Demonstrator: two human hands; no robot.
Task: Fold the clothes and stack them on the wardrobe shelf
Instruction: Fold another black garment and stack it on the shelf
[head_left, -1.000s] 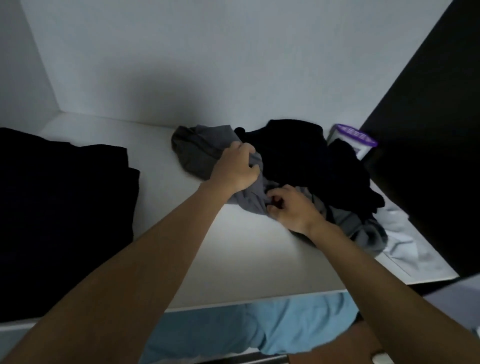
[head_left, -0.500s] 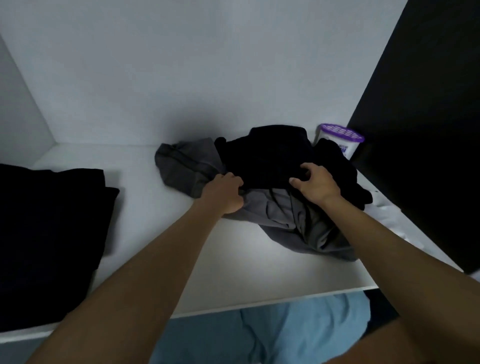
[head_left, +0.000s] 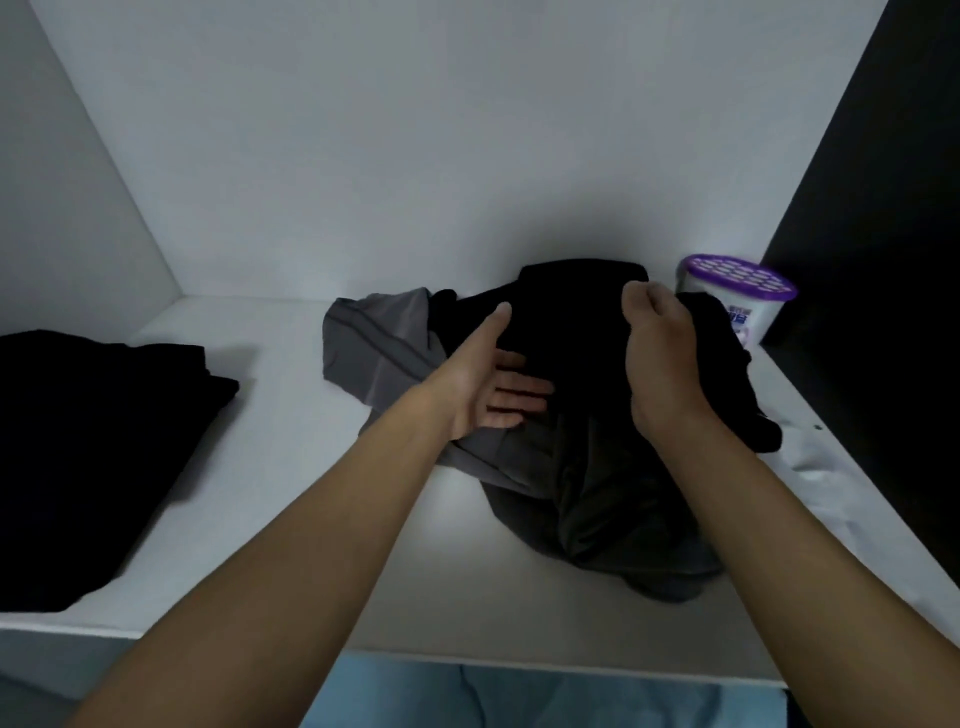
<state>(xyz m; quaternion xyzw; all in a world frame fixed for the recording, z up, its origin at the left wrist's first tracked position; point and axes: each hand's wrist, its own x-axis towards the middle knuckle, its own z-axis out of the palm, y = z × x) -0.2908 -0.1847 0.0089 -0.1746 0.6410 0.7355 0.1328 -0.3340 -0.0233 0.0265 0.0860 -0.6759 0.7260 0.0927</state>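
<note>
1. Far left on the wardrobe shelf (head_left: 270, 467), a black folded stack (head_left: 88, 447) sat flat with squared edges, matte and dense-looking; judged stable as the base for more layers
2. Shelf itself was smooth white laminate, probably low friction, so cloth should slide on it easily
3. Grey garment (head_left: 379, 353) lay crumpled mid-shelf, thin and limp with a darker seam line; part of it ran under the black piece and bunched toward the front edge
4. Left hand (head_left: 493, 384) was open, palm up, fingers flat, sliding in where grey met black; holding nothing
5. Black garment (head_left: 571, 322) was heaped on top of the grey, soft, light, no stiffness; folds were hard to read in the dim light
6. Right hand (head_left: 660, 358) was curled on the black garment's upper right; looked like a pinch on cloth, but I couldn't confirm fabric between the fingers
7. Judgement: best grips were a hem or shoulder seam, one per hand, to lift it clear of the grey
8. Purple-lidded white tub (head_left: 737, 296) stood rigid just behind; could tip if dragged cloth caught it
</note>
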